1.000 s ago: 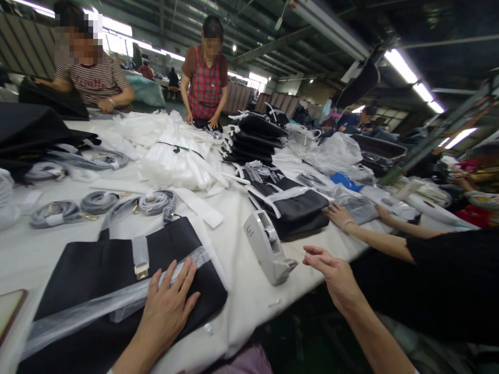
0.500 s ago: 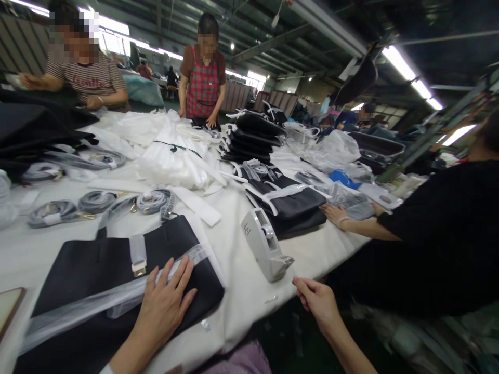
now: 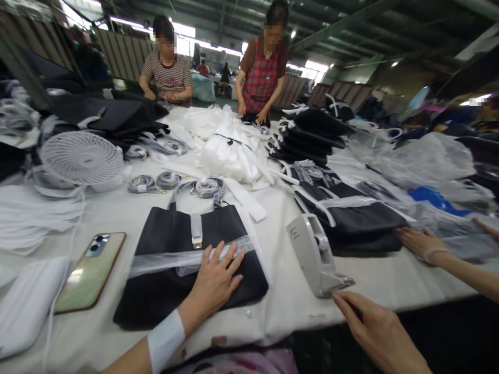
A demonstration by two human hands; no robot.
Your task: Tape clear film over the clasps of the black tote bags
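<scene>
A black handbag lies flat on the cloth-covered table, with a translucent wrapping strip across its front and a covered strap with a metal clasp above it. My left hand rests palm down on the bag and strip, fingers spread. Right of the bag stands a pale grey tape dispenser with a handwritten mark on its side. My right hand is at the dispenser's cutter end, thumb and forefinger pinched together. Whatever is between those fingertips, perhaps clear tape, is too small to make out.
A phone and a white fan lie to the left. Coiled straps sit behind the bag. More black bags are stacked at the right, where a co-worker's hand rests. Two people stand across the table.
The view has swung left, bringing the fan and the whole phone into sight. My right hand has come closer to the dispenser's cutter. My left hand stays flat on the handbag.
</scene>
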